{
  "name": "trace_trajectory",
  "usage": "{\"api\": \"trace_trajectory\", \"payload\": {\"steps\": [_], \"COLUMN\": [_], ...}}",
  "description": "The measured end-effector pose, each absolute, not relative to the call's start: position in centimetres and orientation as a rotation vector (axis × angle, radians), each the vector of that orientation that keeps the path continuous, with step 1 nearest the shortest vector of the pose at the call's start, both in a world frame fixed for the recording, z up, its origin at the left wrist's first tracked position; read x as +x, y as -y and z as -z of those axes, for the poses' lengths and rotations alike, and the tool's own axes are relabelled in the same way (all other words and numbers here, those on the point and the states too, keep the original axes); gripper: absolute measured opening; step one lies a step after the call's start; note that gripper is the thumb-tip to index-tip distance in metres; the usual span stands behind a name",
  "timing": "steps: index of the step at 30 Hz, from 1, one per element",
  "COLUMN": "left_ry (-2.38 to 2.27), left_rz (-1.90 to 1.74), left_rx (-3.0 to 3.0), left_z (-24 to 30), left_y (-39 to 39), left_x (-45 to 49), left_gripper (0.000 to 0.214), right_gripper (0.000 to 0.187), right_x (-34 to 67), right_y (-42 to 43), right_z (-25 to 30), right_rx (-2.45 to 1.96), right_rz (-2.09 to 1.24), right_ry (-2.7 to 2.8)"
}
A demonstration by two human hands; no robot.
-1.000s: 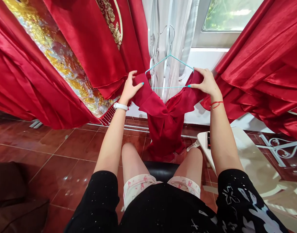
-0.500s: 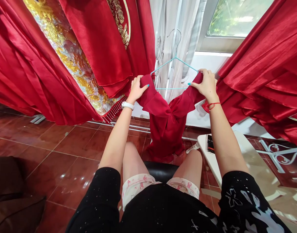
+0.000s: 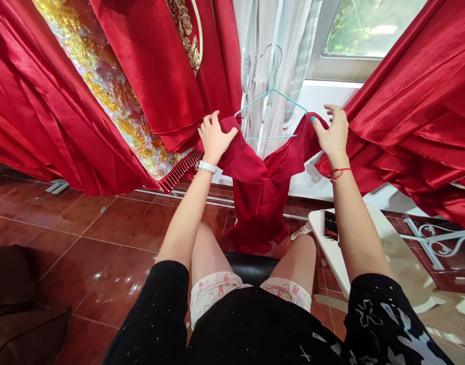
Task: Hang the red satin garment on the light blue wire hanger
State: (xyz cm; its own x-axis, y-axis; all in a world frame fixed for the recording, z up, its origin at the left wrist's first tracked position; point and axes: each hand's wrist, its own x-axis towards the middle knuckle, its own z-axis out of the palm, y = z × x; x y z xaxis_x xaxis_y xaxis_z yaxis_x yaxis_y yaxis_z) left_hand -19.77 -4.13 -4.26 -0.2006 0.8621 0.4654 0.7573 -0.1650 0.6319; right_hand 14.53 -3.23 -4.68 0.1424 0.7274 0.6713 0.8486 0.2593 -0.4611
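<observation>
In the head view, a red dress point(image 3: 259, 175) is seen straight ahead of the person, draped on a light blue hanger point(image 3: 271, 137). The dress's long axis is set nearly upright in the picture, with the shoulders uppermost and the skirt directed down to the tiled floor point(image 3: 114, 253), just beyond the knees. The gathered front is turned toward the person, and the neckline is dipped in a V at the middle. The hanger's metal hook is pointed upward, in front of a white curtain point(image 3: 297, 48); whether it is caught on anything cannot be told.

The dress is placed between the two hands, with one shoulder piece by each. The left hand point(image 3: 214, 138) is laid at the outer edge of its shoulder piece, with the thumb stretched inward across the cloth; whether cloth is pinched there cannot be told, as the undersides of the fingers are hidden. The right hand point(image 3: 333, 133) is spread wide, its thumb set at the edge of the other shoulder piece and its remaining fingers raised apart from the cloth. Both flanks are filled by other red garments, and a white table point(image 3: 333, 256) is partly covered by the right forearm.
</observation>
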Motion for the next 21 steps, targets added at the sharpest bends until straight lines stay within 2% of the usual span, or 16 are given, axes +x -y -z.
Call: {"api": "trace_trajectory", "payload": {"steps": [5,10,16,21], "left_ry": [-2.136,-2.200,-2.068,-1.988], "left_rz": [-1.229,-1.222,-1.117,-1.083], "left_rx": [1.762,1.766,1.978,2.042], "left_z": [3.3,4.1,4.7,4.6], "left_y": [3.4,2.6,2.4,1.8], "left_x": [-16.3,-15.7,-18.4,-19.7], "left_gripper": [0.075,0.055,0.057,0.057], "right_gripper": [0.054,0.040,0.020,0.016], "right_x": [11.4,10.1,11.4,12.2], "right_y": [0.2,-1.6,-0.9,-0.5], "right_z": [5.4,4.8,3.3,2.6], "right_rx": [-1.681,-1.750,-1.699,-1.655], "right_rz": [0.134,0.091,0.072,0.013], "right_ry": [1.617,1.563,1.542,1.583]}}
